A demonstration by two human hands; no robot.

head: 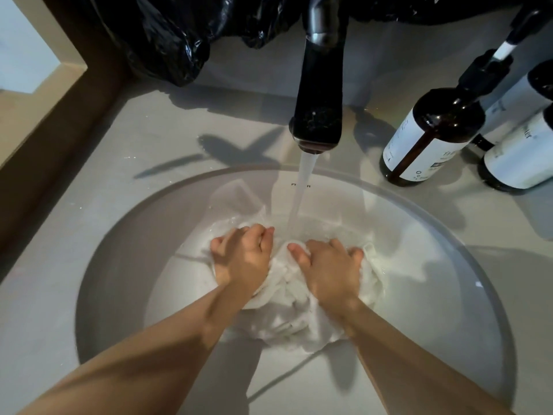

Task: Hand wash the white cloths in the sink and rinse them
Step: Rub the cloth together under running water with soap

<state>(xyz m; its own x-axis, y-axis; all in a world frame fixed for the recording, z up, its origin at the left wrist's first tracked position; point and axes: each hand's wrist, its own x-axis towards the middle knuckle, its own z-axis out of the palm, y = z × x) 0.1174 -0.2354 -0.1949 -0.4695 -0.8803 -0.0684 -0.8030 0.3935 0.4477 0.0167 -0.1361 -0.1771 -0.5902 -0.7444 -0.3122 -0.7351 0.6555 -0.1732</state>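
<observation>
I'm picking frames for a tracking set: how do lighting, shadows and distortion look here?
Head view: hard light throws sharp shadows of the faucet on the counter and of the forearms in the sink; the white cloths are nearly blown out; wide-angle distortion tilts the bottles; the edges are dim.

Pale grey smooth worktop [143,139] with a round white sink basin [119,265] sunk into it directly in front of the black metal tap [320,94]. Right of the tap stand dark brown, white-labelled bottles [431,136], close together. Crumpled black plastic sheeting [167,31] reaches the worktop behind and left of the tap.
</observation>
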